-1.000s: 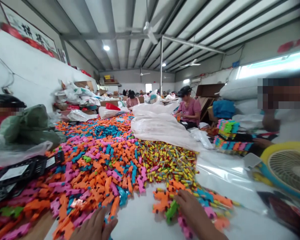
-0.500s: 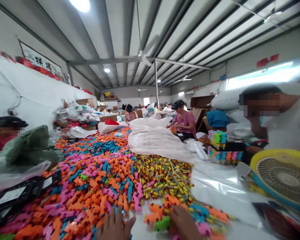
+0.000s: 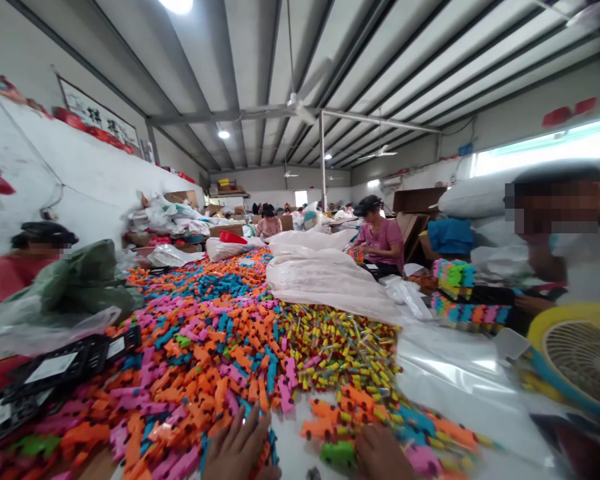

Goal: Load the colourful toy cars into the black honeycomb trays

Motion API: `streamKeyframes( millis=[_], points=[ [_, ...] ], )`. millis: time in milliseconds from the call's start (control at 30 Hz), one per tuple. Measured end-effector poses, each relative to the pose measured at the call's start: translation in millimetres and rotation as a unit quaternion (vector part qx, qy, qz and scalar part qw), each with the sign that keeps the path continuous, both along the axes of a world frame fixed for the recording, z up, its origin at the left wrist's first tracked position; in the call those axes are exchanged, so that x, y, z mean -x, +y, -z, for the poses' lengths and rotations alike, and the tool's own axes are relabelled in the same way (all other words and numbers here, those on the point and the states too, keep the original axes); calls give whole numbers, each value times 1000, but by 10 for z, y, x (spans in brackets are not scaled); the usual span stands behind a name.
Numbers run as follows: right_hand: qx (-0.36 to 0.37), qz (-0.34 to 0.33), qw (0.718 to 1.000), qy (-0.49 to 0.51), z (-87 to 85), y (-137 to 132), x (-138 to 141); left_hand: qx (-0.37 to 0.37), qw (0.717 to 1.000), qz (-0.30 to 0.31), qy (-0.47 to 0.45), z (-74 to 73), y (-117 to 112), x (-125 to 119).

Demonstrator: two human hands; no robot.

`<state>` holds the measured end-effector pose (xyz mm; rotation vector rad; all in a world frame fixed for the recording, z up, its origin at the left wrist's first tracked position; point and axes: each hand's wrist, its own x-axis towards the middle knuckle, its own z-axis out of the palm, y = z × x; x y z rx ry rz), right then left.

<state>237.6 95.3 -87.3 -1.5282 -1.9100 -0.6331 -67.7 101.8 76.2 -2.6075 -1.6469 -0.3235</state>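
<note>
My left hand [image 3: 239, 445] lies palm down with its fingers spread over the near edge of a heap of plastic toy cars [image 3: 195, 370] in orange, pink, blue and green. To the right, my right hand [image 3: 381, 452] has its fingers curled downward on the white surface; whatever is under them is hidden. Close to its fingertips is a green toy car [image 3: 338, 454], with orange toy cars [image 3: 320, 427] just beyond. A blue toy car [image 3: 415, 420] and a pink one [image 3: 423, 459] lie to its right.
Small yellow-and-red pieces [image 3: 340, 340] with clear stems are heaped ahead. Black plastic trays [image 3: 55, 373] lie left, clear plastic sheeting [image 3: 460, 380] right. A yellow-rimmed fan [image 3: 585, 360] and stacked toy cars [image 3: 470, 312] stand at right. A person [image 3: 380, 240] sits across the heap.
The whole view has shifted, so everything appears farther right. My left hand stays spread at the heap's edge. My right hand stays beside the green toy car, its fingers more curled under.
</note>
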Motion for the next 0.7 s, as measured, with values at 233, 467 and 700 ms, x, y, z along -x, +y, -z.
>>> streamKeyframes(
  millis=[233,467,700],
  points=[
    [46,-72,996,40,-290,-43,31,101,994,-22,-18,-307,-171,-170],
    [209,-32,976,53,-559,-239,342,90,995,-38,4,-386,-251,-267],
    [344,57,937,-16,-1103,-566,456,34,999,-2,21,-255,-238,-261]
  ],
)
